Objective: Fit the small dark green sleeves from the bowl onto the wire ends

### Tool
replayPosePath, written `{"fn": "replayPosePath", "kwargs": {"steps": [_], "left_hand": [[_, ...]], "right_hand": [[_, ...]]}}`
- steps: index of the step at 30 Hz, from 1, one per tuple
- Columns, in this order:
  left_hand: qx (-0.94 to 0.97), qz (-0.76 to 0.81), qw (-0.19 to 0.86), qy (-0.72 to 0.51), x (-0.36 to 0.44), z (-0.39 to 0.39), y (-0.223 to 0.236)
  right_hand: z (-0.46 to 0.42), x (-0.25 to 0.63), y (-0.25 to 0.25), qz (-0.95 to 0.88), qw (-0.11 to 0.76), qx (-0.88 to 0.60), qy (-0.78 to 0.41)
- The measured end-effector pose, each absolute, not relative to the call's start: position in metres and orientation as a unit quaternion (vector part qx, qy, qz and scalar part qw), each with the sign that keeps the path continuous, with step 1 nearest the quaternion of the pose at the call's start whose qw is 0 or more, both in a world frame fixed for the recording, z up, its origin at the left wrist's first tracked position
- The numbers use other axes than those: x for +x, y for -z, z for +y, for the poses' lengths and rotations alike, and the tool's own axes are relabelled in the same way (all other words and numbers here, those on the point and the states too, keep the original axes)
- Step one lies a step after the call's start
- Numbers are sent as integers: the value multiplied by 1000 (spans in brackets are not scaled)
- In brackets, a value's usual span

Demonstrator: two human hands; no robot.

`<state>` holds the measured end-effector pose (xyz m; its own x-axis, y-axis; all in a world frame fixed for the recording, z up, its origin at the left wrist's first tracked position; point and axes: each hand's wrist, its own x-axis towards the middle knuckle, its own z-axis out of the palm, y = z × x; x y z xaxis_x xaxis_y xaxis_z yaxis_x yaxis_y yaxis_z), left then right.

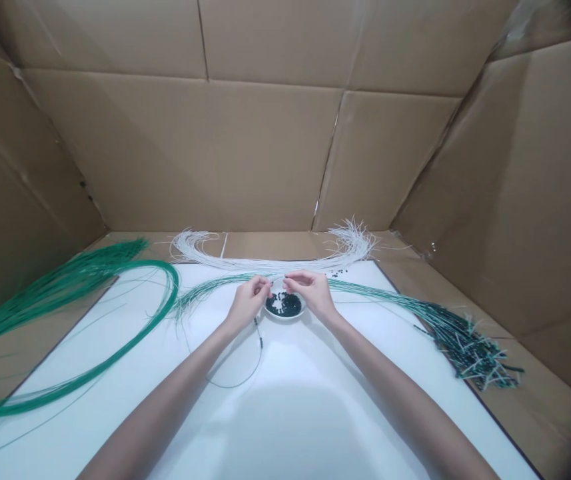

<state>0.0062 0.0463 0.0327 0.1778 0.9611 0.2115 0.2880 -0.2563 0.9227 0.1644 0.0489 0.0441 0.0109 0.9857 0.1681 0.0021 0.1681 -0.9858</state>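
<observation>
Our left hand (248, 303) pinches a beaded cord (261, 345), which loops below this grip. Whether our right hand (314, 291) grips anything, we cannot tell. A bowl (285, 318) of dark beads (292, 305) sits between both hands.

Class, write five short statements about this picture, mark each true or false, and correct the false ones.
1. The left hand and the right hand are both at the dish. True.
2. The beads in the dish are red. False: they are dark.
3. The white strands lie beyond the dish. True.
4. The green loop lies to the right of the hands. False: it lies to their left.
5. In the picture, a beaded strand shows below the left hand. True.
</observation>
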Motion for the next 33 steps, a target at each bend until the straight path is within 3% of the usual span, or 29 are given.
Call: {"fn": "replayPosePath", "kwargs": {"steps": [6, 13, 19, 22, 33], "left_hand": [[671, 483, 400, -395, -1, 53, -39], [692, 423, 541, -223, -18, 64, -64], [668, 413, 593, -178, -20, 72, -62], [653, 426, 596, -191, -20, 69, -61], [593, 455, 536, -394, -3, 60, -46]], "right_hand": [[54, 177, -43, -681, 449, -443, -371], [57, 190, -52, -796, 265, -407, -362], [60, 184, -55, -870, 184, -373, -266], [60, 185, -51, -862, 209, -387, -251], [44, 186, -36, -683, 492, -466, -274]]}}
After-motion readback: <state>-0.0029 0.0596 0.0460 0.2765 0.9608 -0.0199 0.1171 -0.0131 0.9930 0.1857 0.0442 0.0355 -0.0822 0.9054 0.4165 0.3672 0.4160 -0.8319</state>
